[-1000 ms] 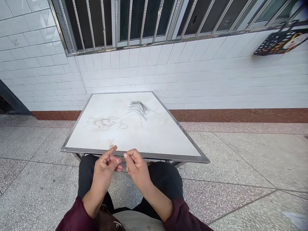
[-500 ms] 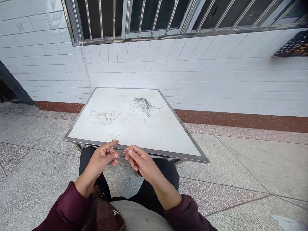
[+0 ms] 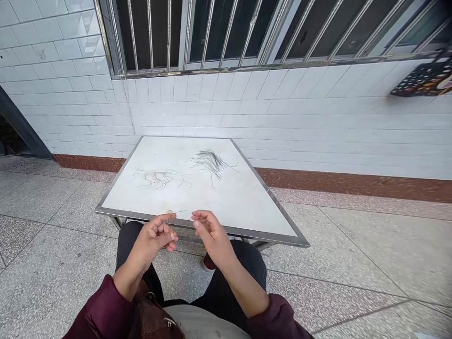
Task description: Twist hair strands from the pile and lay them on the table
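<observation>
Over the near edge of the white-topped table, my left hand is closed in a pinch, thumb against the fingers. From its fingertips a thin strand pokes out to the right; whether it is wire or thread I cannot tell. My right hand is just to the right, its thumb and fingers apart, with nothing visible in its grasp. On the tabletop, a dense bundle of dark thin strands lies at centre right. Bent, looser strands are spread out at the left.
A tiled wall with a barred window stands behind the table. My knees are under the table's front edge, and a brown bag rests at my lap. A patterned bag hangs at upper right. Speckled floor surrounds the table.
My right hand has opened its pinch and moved slightly right, away from the left hand. The strand at my left fingertips now shows more clearly. The view has tilted up slightly.
</observation>
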